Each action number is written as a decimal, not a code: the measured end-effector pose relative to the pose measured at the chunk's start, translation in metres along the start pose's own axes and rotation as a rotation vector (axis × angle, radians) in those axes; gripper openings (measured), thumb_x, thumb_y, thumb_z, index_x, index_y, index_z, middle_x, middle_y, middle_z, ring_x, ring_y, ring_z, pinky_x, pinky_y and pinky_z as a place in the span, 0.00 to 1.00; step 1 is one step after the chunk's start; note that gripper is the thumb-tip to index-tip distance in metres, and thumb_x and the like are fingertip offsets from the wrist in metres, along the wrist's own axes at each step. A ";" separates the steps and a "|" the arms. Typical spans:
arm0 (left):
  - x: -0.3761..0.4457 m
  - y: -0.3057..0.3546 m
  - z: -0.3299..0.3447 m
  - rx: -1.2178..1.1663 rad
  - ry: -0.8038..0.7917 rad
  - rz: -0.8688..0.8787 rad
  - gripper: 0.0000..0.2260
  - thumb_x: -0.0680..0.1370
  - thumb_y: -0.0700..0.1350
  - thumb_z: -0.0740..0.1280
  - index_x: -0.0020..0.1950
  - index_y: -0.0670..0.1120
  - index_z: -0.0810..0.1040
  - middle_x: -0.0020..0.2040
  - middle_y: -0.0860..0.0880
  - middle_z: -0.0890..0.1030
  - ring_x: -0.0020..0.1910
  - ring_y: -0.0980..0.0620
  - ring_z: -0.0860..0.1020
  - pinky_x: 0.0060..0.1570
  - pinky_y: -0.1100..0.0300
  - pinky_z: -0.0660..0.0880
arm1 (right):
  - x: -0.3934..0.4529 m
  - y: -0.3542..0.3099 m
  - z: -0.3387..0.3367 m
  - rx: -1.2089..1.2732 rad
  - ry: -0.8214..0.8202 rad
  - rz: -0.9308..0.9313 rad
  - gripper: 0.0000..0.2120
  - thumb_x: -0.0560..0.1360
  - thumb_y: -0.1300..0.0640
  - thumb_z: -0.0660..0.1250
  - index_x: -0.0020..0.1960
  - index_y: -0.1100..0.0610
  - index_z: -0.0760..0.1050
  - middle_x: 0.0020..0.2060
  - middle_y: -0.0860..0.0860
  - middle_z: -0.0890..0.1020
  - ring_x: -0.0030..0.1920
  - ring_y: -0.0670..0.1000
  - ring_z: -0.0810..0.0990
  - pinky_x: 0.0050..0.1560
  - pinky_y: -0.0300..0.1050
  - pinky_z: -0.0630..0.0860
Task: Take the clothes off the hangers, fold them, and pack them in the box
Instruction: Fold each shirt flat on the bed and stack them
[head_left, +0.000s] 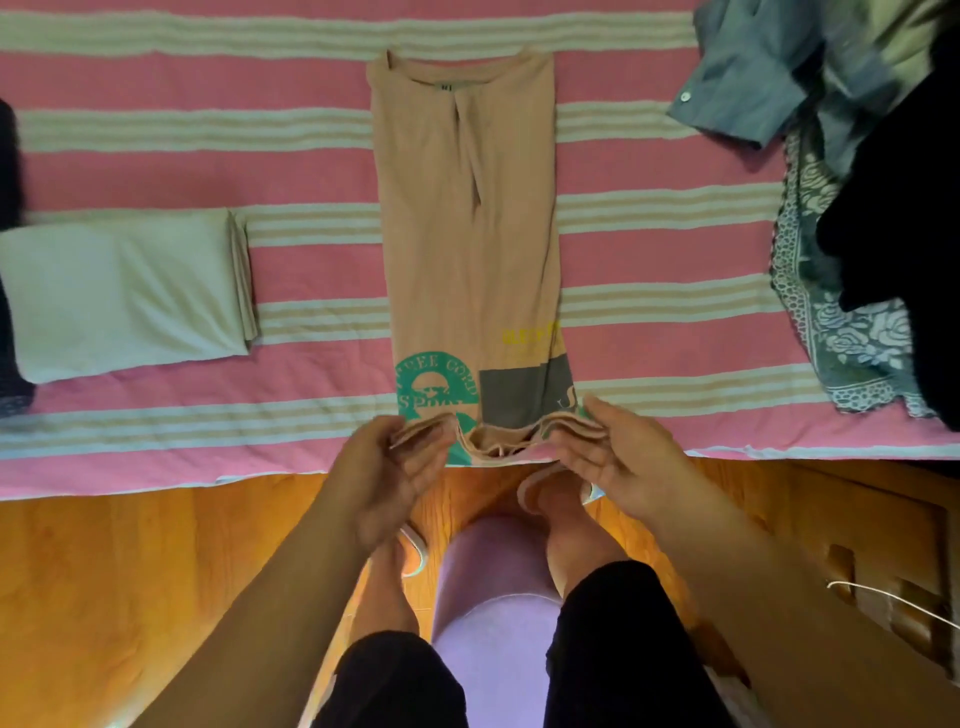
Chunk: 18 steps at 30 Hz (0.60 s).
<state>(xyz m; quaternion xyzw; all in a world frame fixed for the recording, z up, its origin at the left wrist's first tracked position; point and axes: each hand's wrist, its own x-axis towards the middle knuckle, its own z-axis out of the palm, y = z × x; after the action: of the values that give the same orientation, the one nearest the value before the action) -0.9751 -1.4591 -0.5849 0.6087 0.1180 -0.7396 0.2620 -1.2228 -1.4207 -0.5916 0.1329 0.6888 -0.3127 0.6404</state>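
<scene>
On bed (156, 78) | 2 hands (395, 462) pinch peach shirt (462, 234) hem

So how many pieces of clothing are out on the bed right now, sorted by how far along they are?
Being folded, held at the hem by both hands: 1, the peach T-shirt
Already folded: 1, the pale green garment
Unfolded pile on the right: at least 3, a blue shirt, a floral grey cloth, a black garment
Total: at least 5; a dark item at the left edge is unclear.
</scene>
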 end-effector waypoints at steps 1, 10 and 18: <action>0.000 0.014 0.012 -0.045 -0.039 0.072 0.14 0.82 0.45 0.60 0.61 0.38 0.77 0.54 0.38 0.85 0.52 0.44 0.86 0.57 0.53 0.81 | 0.003 -0.016 0.005 0.061 -0.022 -0.023 0.14 0.83 0.49 0.63 0.54 0.61 0.77 0.43 0.58 0.86 0.39 0.54 0.87 0.36 0.46 0.82; 0.038 -0.001 -0.017 0.774 0.409 0.383 0.12 0.80 0.47 0.70 0.62 0.45 0.76 0.54 0.46 0.82 0.44 0.47 0.80 0.41 0.55 0.76 | 0.076 -0.021 -0.006 -0.863 0.160 -0.341 0.12 0.74 0.58 0.73 0.55 0.56 0.75 0.47 0.51 0.81 0.49 0.54 0.81 0.49 0.48 0.78; 0.083 -0.028 -0.038 0.930 0.388 0.442 0.09 0.83 0.45 0.64 0.46 0.42 0.76 0.41 0.44 0.83 0.41 0.45 0.82 0.46 0.44 0.78 | 0.085 0.012 -0.014 -0.962 0.242 -0.439 0.11 0.78 0.58 0.70 0.38 0.55 0.73 0.35 0.51 0.77 0.37 0.52 0.75 0.36 0.46 0.68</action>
<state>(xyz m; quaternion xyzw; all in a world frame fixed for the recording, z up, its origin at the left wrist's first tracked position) -0.9681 -1.4366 -0.6775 0.7958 -0.3059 -0.5152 0.0878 -1.2396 -1.4220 -0.6774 -0.2873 0.8345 -0.0712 0.4648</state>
